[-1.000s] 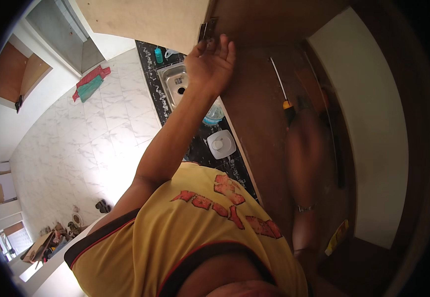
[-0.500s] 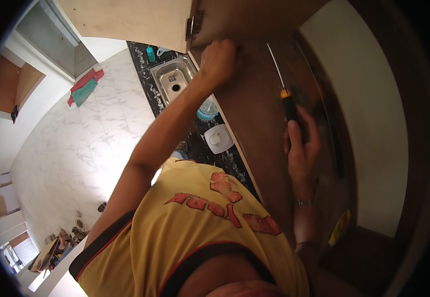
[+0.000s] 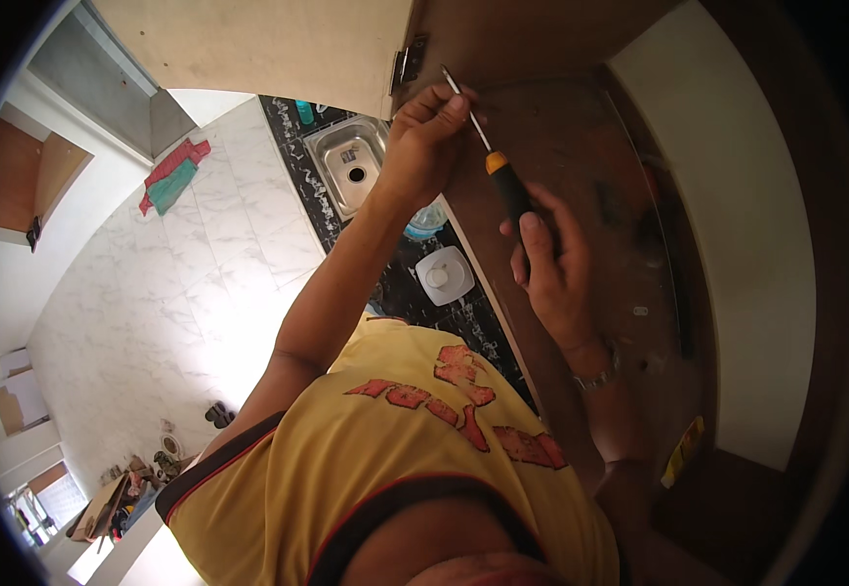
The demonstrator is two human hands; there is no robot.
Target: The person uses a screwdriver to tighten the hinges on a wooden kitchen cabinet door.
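My right hand is wrapped round the black and yellow handle of a screwdriver. Its thin metal shaft points up and left, with the tip just past my left fingers. My left hand is closed, thumb and forefinger pinched at the shaft near the tip. Whether a small part is also between those fingers, I cannot tell. Close to the tip is a dark metal hinge, fixed where the pale cabinet door meets the brown cabinet interior.
Below the cabinet edge runs a black marbled counter with a steel sink and a white square dish. Red and green cloths lie on the tiled floor. Inside the cabinet are a small pale piece and a yellow packet.
My right hand has brought the screwdriver left and turned its tip toward the hinge. My left hand has drawn back slightly from the cabinet's inner corner, its fingers now at the shaft.
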